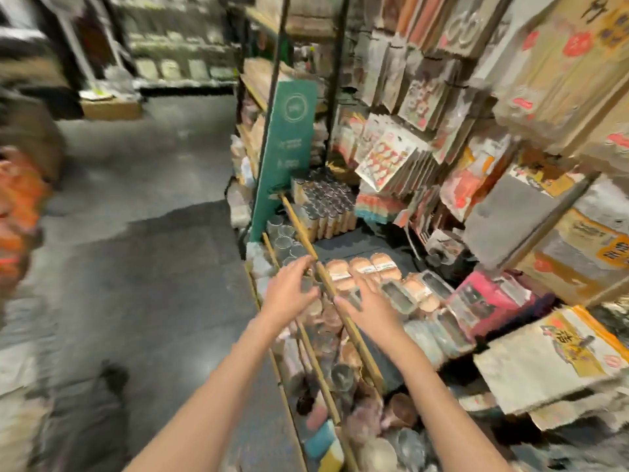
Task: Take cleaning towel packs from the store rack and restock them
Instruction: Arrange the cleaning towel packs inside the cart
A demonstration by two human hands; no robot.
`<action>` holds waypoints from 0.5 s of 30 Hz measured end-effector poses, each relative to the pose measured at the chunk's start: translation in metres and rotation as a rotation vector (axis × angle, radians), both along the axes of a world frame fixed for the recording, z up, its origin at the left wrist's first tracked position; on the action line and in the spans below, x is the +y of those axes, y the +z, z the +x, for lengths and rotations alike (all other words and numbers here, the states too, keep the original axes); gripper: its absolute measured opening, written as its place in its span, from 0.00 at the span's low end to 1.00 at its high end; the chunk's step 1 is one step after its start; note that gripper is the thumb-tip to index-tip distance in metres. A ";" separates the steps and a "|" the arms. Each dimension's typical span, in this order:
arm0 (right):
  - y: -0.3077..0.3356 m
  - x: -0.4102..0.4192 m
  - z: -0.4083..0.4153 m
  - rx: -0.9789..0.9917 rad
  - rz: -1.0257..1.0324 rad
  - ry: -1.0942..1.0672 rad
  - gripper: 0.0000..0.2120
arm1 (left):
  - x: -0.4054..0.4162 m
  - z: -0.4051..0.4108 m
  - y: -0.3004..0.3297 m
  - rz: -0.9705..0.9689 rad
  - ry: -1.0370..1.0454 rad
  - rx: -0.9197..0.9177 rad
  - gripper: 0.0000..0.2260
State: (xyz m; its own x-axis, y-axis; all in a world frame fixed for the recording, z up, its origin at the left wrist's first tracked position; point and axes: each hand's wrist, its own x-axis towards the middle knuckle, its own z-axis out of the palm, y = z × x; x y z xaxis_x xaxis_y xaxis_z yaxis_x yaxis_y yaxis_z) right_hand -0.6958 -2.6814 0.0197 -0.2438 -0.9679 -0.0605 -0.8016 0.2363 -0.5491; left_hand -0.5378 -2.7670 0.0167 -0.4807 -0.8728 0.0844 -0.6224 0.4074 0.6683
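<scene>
Both hands reach out over the front edge of a store rack [354, 335], and the whole view is smeared by motion. The left hand [289, 294] hovers just outside the rack's wooden front rail [306, 240], fingers spread and loosely bent, holding nothing. The right hand [371, 308] is just inside the rail over the shelf, palm down, fingers straight and apart, also holding nothing; whether it touches the goods under it cannot be told.

Just beyond the right hand's fingertips lie flat packs [360, 270] in a row on the shelf, peach-coloured with white labels. Their long axes run from the rail toward the back of the rack, side by side. Whether these are the towel packs cannot be told through the blur. More flat packs [429, 318] lie to the right, slanted the same way, next to a pink box [483, 301].

Farther along the shelf stand dark-lidded jars [326, 202] beside a green sign [289, 144]. Hanging card packs [388, 155] fill the rack's back wall.
</scene>
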 end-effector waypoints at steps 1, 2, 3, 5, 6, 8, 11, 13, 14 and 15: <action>0.000 -0.013 0.017 0.004 -0.012 0.050 0.32 | -0.007 0.023 0.001 0.015 0.049 -0.002 0.27; 0.000 -0.027 0.033 0.018 -0.029 0.097 0.32 | -0.014 0.045 0.000 0.032 0.099 -0.007 0.27; 0.001 -0.039 0.051 0.043 -0.045 0.145 0.32 | -0.020 0.068 -0.001 0.041 0.148 -0.006 0.27; 0.004 -0.065 0.086 0.072 -0.072 0.238 0.32 | -0.029 0.111 -0.002 0.050 0.243 -0.006 0.29; 0.005 -0.076 0.104 0.073 -0.075 0.279 0.31 | -0.033 0.130 -0.003 0.053 0.292 -0.004 0.28; 0.006 -0.099 0.141 0.070 -0.085 0.365 0.32 | -0.042 0.169 -0.007 0.050 0.381 0.015 0.28; 0.001 -0.133 0.199 0.069 -0.099 0.493 0.32 | -0.056 0.227 -0.012 0.065 0.475 0.035 0.29; -0.002 -0.153 0.236 0.089 -0.096 0.556 0.33 | -0.065 0.265 -0.013 0.089 0.533 0.055 0.30; -0.003 -0.163 0.254 0.087 -0.095 0.585 0.33 | -0.070 0.285 -0.014 0.092 0.568 0.071 0.30; -0.005 -0.174 0.274 0.077 -0.098 0.615 0.33 | -0.075 0.305 -0.015 0.084 0.606 0.093 0.30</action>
